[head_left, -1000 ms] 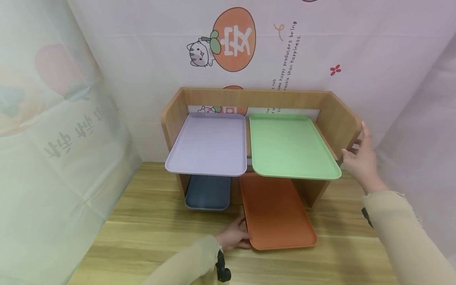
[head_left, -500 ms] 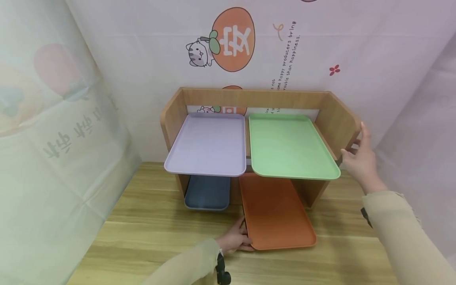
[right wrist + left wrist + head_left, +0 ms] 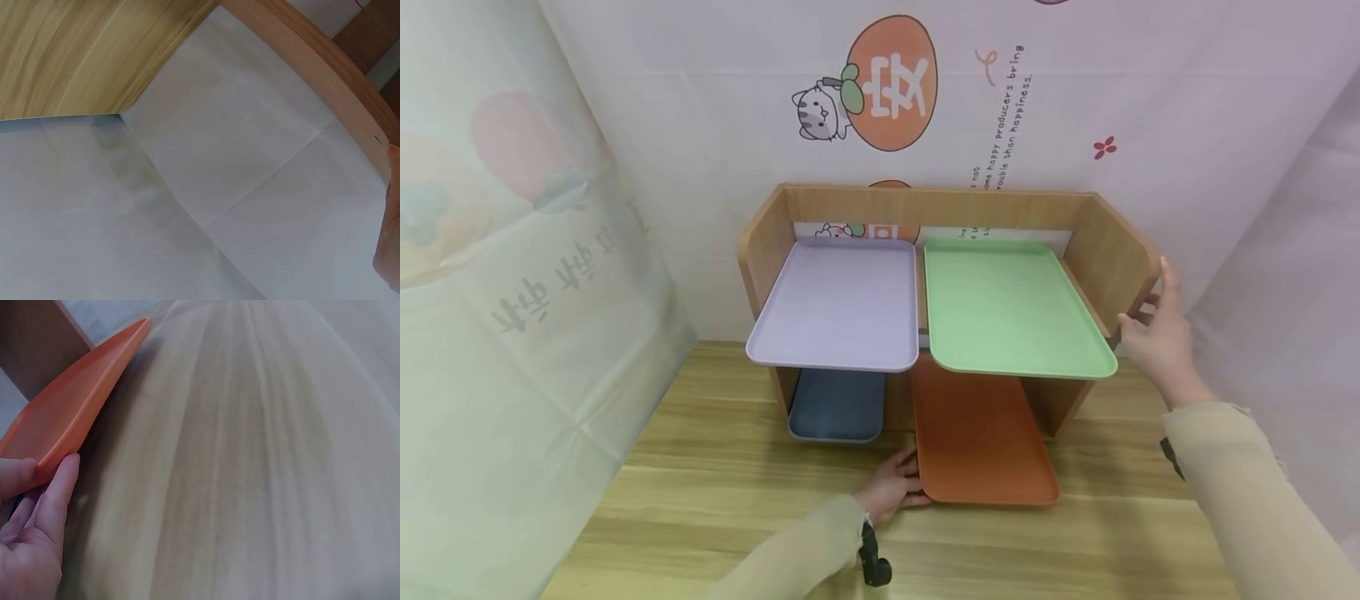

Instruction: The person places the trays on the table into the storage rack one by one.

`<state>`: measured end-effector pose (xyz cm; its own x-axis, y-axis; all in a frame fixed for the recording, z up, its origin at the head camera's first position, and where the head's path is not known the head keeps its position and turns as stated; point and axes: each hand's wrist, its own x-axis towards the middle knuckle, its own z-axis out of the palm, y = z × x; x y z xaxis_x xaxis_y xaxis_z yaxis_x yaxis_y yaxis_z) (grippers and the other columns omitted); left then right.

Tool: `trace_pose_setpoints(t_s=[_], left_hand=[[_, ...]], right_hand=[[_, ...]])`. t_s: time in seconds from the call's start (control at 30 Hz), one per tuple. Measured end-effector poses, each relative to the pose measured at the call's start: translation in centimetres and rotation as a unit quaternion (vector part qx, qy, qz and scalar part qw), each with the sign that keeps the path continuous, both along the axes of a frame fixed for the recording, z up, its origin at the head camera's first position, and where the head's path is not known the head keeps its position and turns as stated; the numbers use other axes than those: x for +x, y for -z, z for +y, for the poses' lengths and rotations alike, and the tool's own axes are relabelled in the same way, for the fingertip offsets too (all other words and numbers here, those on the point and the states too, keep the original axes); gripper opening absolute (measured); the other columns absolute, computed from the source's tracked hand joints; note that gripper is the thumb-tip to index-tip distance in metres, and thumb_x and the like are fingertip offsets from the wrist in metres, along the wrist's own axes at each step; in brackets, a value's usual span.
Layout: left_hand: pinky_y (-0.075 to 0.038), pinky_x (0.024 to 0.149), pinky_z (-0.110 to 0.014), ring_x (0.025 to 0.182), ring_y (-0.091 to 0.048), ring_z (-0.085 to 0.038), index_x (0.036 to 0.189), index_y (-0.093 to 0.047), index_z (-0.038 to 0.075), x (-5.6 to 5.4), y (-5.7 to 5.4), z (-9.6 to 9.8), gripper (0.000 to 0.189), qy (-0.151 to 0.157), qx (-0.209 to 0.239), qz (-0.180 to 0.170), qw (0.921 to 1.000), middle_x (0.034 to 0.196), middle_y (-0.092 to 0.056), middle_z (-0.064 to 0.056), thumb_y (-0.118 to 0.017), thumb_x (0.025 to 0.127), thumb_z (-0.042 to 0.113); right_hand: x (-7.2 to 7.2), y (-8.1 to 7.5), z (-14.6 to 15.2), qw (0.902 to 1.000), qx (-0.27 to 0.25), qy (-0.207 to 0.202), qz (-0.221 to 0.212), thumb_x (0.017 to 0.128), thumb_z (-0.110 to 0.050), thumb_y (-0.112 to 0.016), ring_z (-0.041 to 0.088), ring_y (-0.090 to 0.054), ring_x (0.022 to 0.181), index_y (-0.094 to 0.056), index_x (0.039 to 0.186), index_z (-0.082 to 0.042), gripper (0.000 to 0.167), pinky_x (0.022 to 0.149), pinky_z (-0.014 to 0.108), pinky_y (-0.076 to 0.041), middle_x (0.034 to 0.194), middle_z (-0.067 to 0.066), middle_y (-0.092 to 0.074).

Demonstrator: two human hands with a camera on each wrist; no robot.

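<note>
My left hand (image 3: 889,487) holds an orange tray (image 3: 985,450) by its front left corner. In the left wrist view the thumb lies at the rim of the orange tray (image 3: 81,394), with other fingers under it. The tray's back part is inside the lower right bay of a wooden shelf (image 3: 940,207), and its front sticks out over the table. My right hand (image 3: 1163,346) grips the front edge of the shelf's right side panel. Only part of the right hand (image 3: 389,231) shows in the right wrist view, at the panel's edge.
On the shelf's upper level lie a lilac tray (image 3: 842,304) and a green tray (image 3: 1011,308), both overhanging the front. A dark blue-grey tray (image 3: 837,406) sits in the lower left bay. Printed cloth (image 3: 700,142) surrounds the wooden table (image 3: 715,475).
The orange tray has slid back further into the lower right bay, the left hand moving with it. The right hand stays on the side panel.
</note>
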<state>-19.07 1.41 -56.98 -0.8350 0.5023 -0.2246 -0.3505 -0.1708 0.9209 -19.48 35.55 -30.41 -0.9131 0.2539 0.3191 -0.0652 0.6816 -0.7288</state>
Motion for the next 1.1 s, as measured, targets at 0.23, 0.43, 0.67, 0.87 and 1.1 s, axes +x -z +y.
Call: trace_pose_setpoints(t_s=[0.23,0.43,0.67,0.87,1.1], left_hand=[[-0.057,0.081,-0.044,0.104,-0.063,-0.032,0.149,-0.020,0.000,-0.7,-0.2,0.7,0.074,-0.028,-0.027,0.001,0.9992,0.131,-0.052,-0.025,-0.058,0.086,-0.009],[-0.058,0.079,-0.044,0.101,-0.065,-0.031,0.148,-0.023,-0.001,-1.3,-0.6,1.1,0.073,-0.040,-0.041,0.001,0.9984,0.124,-0.056,-0.023,-0.058,0.085,-0.009],[-0.058,0.075,-0.042,0.094,-0.066,-0.026,0.147,-0.030,0.001,-2.0,-1.0,1.8,0.072,-0.051,-0.049,0.002,0.9975,0.120,-0.058,-0.022,-0.056,0.081,-0.012],[-0.059,0.072,-0.042,0.093,-0.066,-0.028,0.145,-0.033,0.001,-2.6,-0.9,2.3,0.072,-0.062,-0.050,0.000,0.9968,0.121,-0.059,-0.023,-0.055,0.078,-0.014],[-0.059,0.073,-0.040,0.090,-0.066,-0.024,0.145,-0.034,0.002,-2.7,-1.1,2.5,0.072,-0.069,-0.058,-0.006,0.9959,0.120,-0.060,-0.021,-0.055,0.077,-0.013]], right_hand=[[-0.1,0.1,0.1,1.0000,0.000,0.003,-0.008,0.092,0.000,-0.045,0.058,-0.041,0.120,0.019,0.146,-0.042,0.094,0.088,0.064,-0.044,0.144,0.038,-0.024],[0.1,0.0,-0.1,0.9999,-0.006,0.003,-0.012,0.092,0.000,-0.045,0.059,-0.040,0.120,0.019,0.146,-0.042,0.094,0.088,0.064,-0.044,0.145,0.038,-0.022],[0.1,0.0,-0.1,1.0000,0.001,0.003,-0.006,0.092,-0.001,-0.046,0.059,-0.042,0.119,0.018,0.148,-0.037,0.092,0.088,0.063,-0.043,0.145,0.038,-0.024],[-0.1,-0.1,0.1,0.9998,0.007,0.007,-0.014,0.093,-0.002,-0.046,0.058,-0.041,0.120,0.020,0.147,-0.038,0.092,0.088,0.062,-0.044,0.146,0.037,-0.023],[-0.1,0.0,0.1,0.9999,0.000,0.004,-0.011,0.093,-0.002,-0.045,0.059,-0.040,0.120,0.019,0.147,-0.037,0.091,0.087,0.063,-0.044,0.146,0.038,-0.022]])
